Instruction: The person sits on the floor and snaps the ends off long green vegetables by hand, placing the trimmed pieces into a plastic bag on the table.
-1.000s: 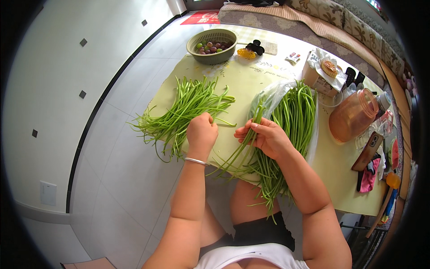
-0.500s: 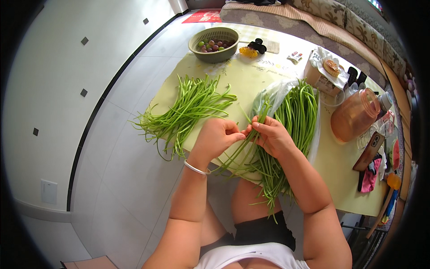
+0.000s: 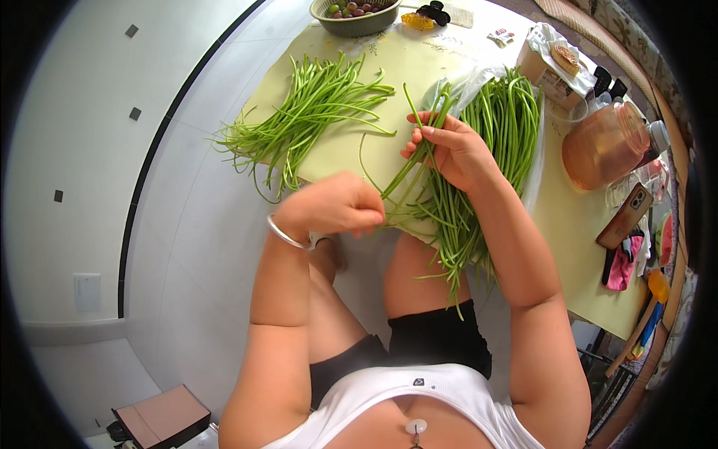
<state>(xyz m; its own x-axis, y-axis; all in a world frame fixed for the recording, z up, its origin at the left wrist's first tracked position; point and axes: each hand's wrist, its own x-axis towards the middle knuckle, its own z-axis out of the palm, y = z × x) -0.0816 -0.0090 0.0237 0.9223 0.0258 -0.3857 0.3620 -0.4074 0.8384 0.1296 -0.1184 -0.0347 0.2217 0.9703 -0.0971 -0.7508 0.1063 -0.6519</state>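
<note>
My right hand (image 3: 455, 150) pinches a few long green vegetable stems (image 3: 413, 173) that slant down toward the near table edge. My left hand (image 3: 336, 203), a bracelet at its wrist, is closed just left of those stems' lower ends; whatever its fingers hold, if anything, is hidden. Right beside my right hand, a thick bundle of green stems (image 3: 508, 123) lies partly on a clear plastic bag (image 3: 485, 78), its thin ends hanging over the table edge. A loose pile of similar stems (image 3: 314, 112) rests at the left of the table, some overhanging.
On the yellow-covered table (image 3: 557, 277), a basket of grapes (image 3: 357, 24) and a black claw clip (image 3: 434, 13) stand at the back. To the right are a box with a pastry (image 3: 565, 58), a pinkish jug (image 3: 604, 146) and a phone (image 3: 625, 217). A pink box (image 3: 163, 419) sits lower left.
My left hand has moved from beside my right fingers down and left, toward my body. The right hand keeps its hold on the stems. The view has tilted downward.
</note>
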